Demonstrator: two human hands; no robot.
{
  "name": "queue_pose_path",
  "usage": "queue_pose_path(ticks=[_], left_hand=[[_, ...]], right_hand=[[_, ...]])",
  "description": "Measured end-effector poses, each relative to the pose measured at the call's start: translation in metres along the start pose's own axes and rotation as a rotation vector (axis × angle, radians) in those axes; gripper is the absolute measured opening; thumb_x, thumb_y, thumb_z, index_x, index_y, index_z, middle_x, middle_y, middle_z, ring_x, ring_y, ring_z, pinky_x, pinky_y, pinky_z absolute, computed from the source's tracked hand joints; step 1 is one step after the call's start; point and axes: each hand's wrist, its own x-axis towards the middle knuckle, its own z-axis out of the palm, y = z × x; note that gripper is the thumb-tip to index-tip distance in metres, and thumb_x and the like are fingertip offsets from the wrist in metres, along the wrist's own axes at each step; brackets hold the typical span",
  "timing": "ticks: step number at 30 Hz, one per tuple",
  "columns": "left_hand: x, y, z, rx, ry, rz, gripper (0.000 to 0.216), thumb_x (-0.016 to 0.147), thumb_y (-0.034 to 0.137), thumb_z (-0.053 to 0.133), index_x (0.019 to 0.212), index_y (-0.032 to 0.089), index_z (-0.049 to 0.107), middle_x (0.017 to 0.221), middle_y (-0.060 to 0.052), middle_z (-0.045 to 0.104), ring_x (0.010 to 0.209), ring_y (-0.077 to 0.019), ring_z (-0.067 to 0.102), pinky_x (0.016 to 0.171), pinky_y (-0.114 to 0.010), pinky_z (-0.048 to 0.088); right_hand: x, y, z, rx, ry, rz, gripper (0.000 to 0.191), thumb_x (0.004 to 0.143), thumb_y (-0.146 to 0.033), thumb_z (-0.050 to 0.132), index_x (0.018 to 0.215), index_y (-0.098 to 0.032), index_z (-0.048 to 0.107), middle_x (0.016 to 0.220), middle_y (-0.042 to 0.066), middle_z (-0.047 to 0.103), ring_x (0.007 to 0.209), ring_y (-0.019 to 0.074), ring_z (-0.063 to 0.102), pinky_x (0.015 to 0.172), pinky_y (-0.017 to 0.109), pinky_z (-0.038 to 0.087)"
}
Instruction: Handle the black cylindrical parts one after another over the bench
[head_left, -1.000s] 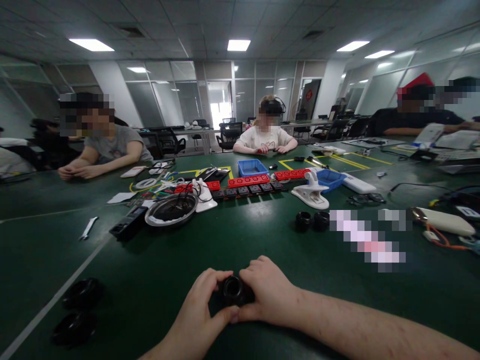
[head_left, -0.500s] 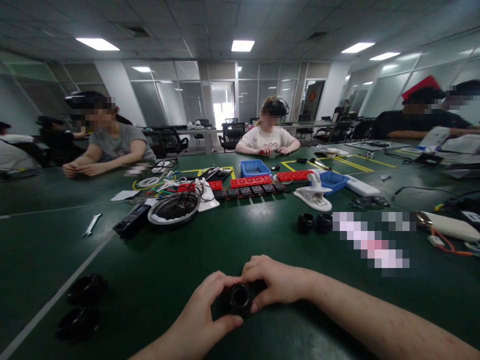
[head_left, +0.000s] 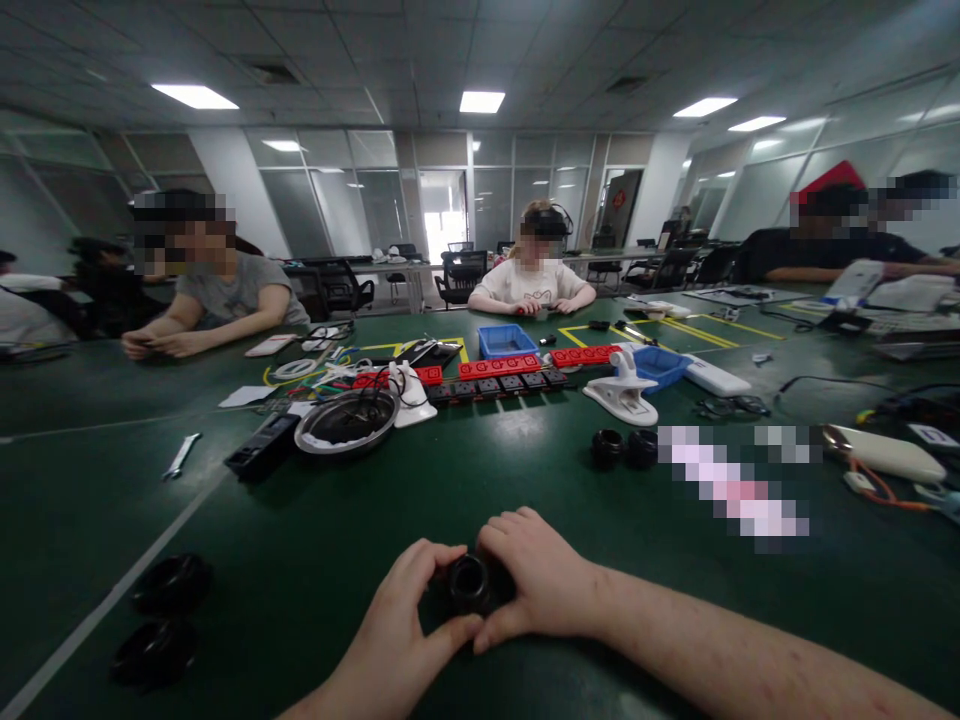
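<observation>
Left hand [head_left: 409, 615] and right hand [head_left: 544, 580] gripping hollow black part [head_left: 470, 583]

Both are clamping it between them, fingers curling behind, thumbs bracing the near side. Part is sitting front-centre over green table [head_left: 330, 525], round opening showing; can't tell if touching. Two black rings [head_left: 172, 585] are lying left; two more [head_left: 606, 450] are sitting ahead-right, near white clip base [head_left: 622, 393].

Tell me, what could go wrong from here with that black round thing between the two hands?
The glossy black hollow round piece might slip, as its surface looks smooth between the bare left hand and right hand.

Skin could get pinched, since the thumbs are close together beside it.

A wide sweep leftward might nudge the two shiny black rounded pieces on the dark green tabletop.
</observation>
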Motion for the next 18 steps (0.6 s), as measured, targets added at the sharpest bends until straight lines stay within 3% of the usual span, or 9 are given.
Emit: queue_pose_path(ticks=[4,8,12,18], left_hand=[[0.001,0.002,-0.005,-0.051,-0.089,0.017,0.030,0.068,0.014,0.062,0.097,0.022,0.059,0.089,-0.001,0.054,0.082,-0.0202,0.050,0.072,-0.029,0.040],[0.000,-0.001,-0.004,-0.055,-0.130,0.031,0.034,0.066,0.012,0.063,0.098,0.023,0.058,0.089,0.000,0.054,0.082,-0.0195,0.050,0.071,-0.028,0.039],[-0.002,-0.003,0.000,-0.030,-0.098,0.033,0.031,0.067,0.016,0.065,0.096,0.023,0.058,0.087,-0.001,0.054,0.080,-0.0201,0.050,0.068,-0.028,0.039],[-0.003,-0.006,0.006,0.022,-0.012,0.016,0.030,0.065,0.015,0.063,0.093,0.022,0.056,0.087,-0.002,0.053,0.080,-0.0219,0.050,0.067,-0.030,0.042]], right_hand=[[-0.002,0.012,-0.016,0.192,-0.125,-0.141,0.053,0.065,-0.046,0.072,0.107,-0.019,0.056,0.093,0.004,0.059,0.086,0.0200,0.053,0.074,0.031,0.038],[0.000,0.018,-0.018,0.229,-0.204,-0.183,0.028,0.069,-0.035,0.071,0.091,-0.019,0.061,0.083,-0.001,0.059,0.081,0.0167,0.053,0.072,0.028,0.036],[0.002,0.011,-0.005,0.168,-0.141,-0.113,0.037,0.060,-0.044,0.075,0.081,-0.018,0.059,0.072,-0.003,0.058,0.069,0.0145,0.053,0.063,0.025,0.036],[0.000,-0.006,0.004,-0.040,-0.037,0.023,0.056,0.056,-0.069,0.062,0.074,-0.017,0.057,0.071,0.002,0.059,0.067,0.0203,0.054,0.063,0.032,0.038]])
